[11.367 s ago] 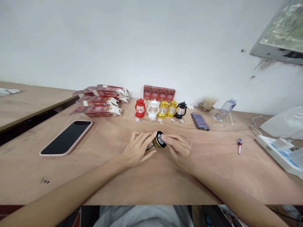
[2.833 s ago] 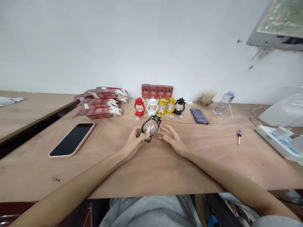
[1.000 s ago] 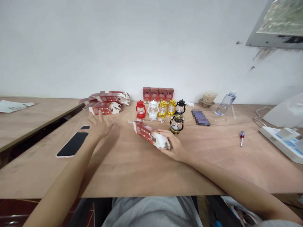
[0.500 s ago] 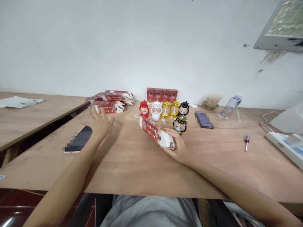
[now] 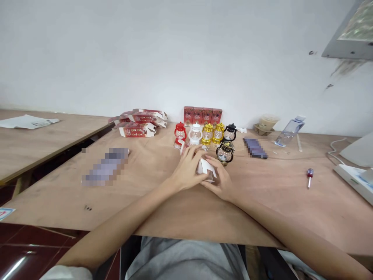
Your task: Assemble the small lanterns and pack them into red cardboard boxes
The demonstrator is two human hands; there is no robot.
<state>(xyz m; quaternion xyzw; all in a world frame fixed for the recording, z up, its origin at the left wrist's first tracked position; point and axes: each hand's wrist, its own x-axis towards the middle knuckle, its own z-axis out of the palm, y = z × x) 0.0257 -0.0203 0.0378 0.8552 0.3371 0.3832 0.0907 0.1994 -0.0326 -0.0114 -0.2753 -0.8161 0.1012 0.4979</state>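
Observation:
Between my hands is a red printed carton (image 5: 206, 168), its white end flaps standing open toward me. My left hand (image 5: 189, 167) wraps over its left side and hides most of the print. From the right, my right hand (image 5: 220, 179) grips the flap end with thumb and fingers. Just behind the carton stand small lanterns: a red lantern (image 5: 180, 133), a white lantern (image 5: 195, 134), two gold lanterns (image 5: 207, 134) and a black lantern (image 5: 230, 133). A bronze-and-black lantern (image 5: 224, 153) stands nearest my right fingers.
Open cartons (image 5: 136, 129) are piled at the back left; several closed red boxes (image 5: 197, 116) stand against the wall. Phones (image 5: 106, 167) lie left and right. On the right are a drink cup (image 5: 267, 123), water bottle (image 5: 290, 132), screwdriver (image 5: 310, 177) and white tray (image 5: 354, 182).
My left hand has moved right from above the left phone and closed on the carton. My right hand keeps its hold. The view has shifted slightly.

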